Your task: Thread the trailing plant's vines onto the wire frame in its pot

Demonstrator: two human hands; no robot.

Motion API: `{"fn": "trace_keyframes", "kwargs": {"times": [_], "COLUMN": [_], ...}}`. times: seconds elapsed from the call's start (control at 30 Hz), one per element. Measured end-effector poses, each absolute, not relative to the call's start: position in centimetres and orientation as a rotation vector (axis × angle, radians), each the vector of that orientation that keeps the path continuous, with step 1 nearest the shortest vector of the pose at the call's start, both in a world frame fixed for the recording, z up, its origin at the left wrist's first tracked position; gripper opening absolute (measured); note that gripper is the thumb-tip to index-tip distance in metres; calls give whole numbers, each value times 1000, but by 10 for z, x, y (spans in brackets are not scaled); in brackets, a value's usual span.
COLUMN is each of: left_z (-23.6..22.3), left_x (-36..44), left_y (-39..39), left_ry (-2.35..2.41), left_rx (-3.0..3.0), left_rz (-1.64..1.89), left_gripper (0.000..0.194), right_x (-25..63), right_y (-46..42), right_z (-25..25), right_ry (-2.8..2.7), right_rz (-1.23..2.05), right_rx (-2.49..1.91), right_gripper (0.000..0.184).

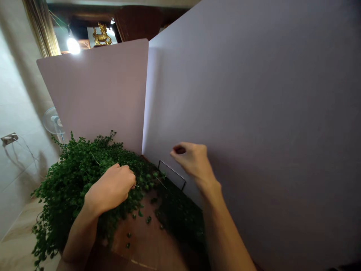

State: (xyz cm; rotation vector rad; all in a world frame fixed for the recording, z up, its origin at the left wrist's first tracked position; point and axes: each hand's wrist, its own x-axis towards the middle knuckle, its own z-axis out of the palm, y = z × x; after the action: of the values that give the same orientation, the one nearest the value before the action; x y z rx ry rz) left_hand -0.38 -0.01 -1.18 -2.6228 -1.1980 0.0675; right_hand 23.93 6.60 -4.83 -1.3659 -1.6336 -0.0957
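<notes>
A bushy green plant (pixel 81 162) with small round leaves spills over the left of a brown tabletop (pixel 146 241). Over its right side, my left hand (pixel 114 186) is closed with its knuckles up, and its fingertips are hidden, so what it grips cannot be made out. To the right, my right hand (pixel 193 160) is raised before the pale panel (pixel 262 124), thumb and fingers curled together in a pinch. Anything in that pinch is too small to see. Between the hands, a thin metal wire frame (pixel 172 175) stands against the panel's foot.
A second pale panel (pixel 98 90) stands behind the plant and meets the large one at a corner. Loose leaves (pixel 148 219) lie on the tabletop. Beyond are a lit bulb (pixel 73 45), a golden figurine (pixel 102 35), a fan (pixel 53 120) and a wall socket (pixel 9 139).
</notes>
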Motion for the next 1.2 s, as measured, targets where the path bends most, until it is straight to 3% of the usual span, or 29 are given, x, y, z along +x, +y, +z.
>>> {"fn": "trace_keyframes", "kwargs": {"times": [0.17,0.33,0.53,0.67,0.87,1.2], "left_z": [-10,-16,-20,-22,-22,-22], "left_x": [-6,3,7,6,6,7], "left_y": [0,15,21,22,22,22], "left_ry": [-1221,-1204,-1176,-1180,-1180,-1150], "left_rx": [-2569,-2584,-2590,-2590,-2586,-2595], "left_rz": [-10,9,19,3,-9,23], "left_gripper": [27,25,21,19,20,17], "right_x": [265,252,221,211,218,216], "right_y": [58,39,12,14,24,31], "right_z": [-48,-36,-23,-27,-35,-38], "right_ry": [-1817,-1908,-1977,-2146,-2118,-2113], "right_rz": [176,66,172,87,28,-10], "right_rx": [-1454,-1368,-1048,-1080,-1098,-1111], "right_gripper": [22,34,29,31,16,10]}}
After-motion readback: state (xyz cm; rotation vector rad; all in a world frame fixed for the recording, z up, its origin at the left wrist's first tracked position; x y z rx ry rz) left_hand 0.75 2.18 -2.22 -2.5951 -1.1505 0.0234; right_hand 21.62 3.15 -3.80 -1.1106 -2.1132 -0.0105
